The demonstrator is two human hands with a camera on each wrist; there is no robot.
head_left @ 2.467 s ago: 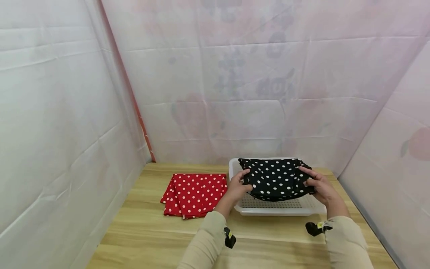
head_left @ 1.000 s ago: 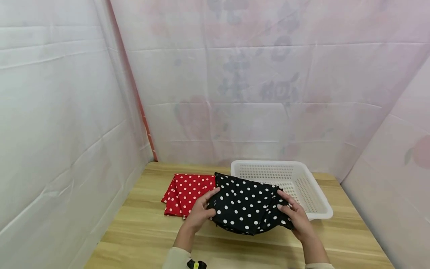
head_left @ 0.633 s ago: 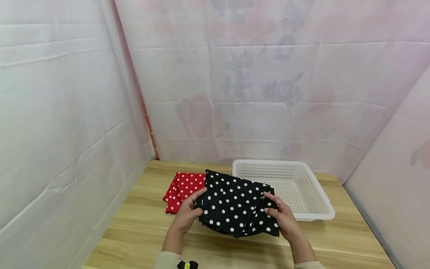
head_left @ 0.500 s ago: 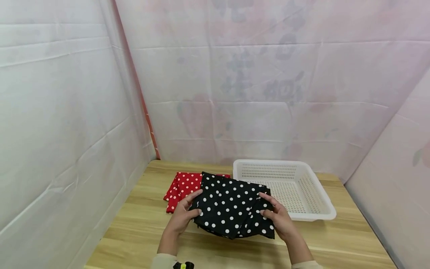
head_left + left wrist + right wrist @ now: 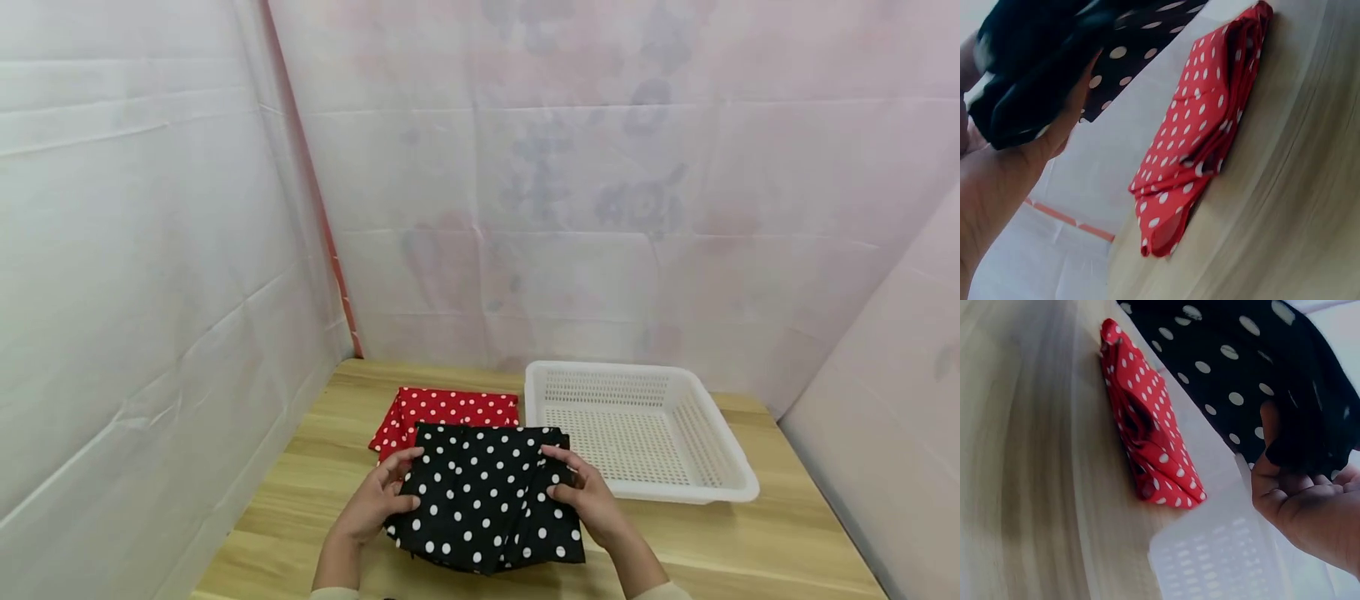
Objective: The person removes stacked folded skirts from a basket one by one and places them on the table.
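A folded black cloth with white polka dots (image 5: pixel 483 500) hangs above the table between both hands. My left hand (image 5: pixel 375 498) grips its left edge, thumb on top. The right edge is held by my right hand (image 5: pixel 588 496), also thumb on top; in the right wrist view, fingers of the right hand (image 5: pixel 1310 494) curl under the cloth. Beyond it lies a folded red cloth with white dots (image 5: pixel 457 406), partly hidden in the head view. Both wrist views show the red cloth (image 5: pixel 1191 119) on the table, apart from the black one.
A white perforated plastic basket (image 5: pixel 738 467) stands at the back right of the wooden table (image 5: pixel 277 517), beside the red cloth. Pale printed sheeting (image 5: pixel 480 183) walls in the back and both sides.
Both hands have carried the black cloth from over the basket leftward and nearer to the body. It now covers part of the red cloth in the head view.
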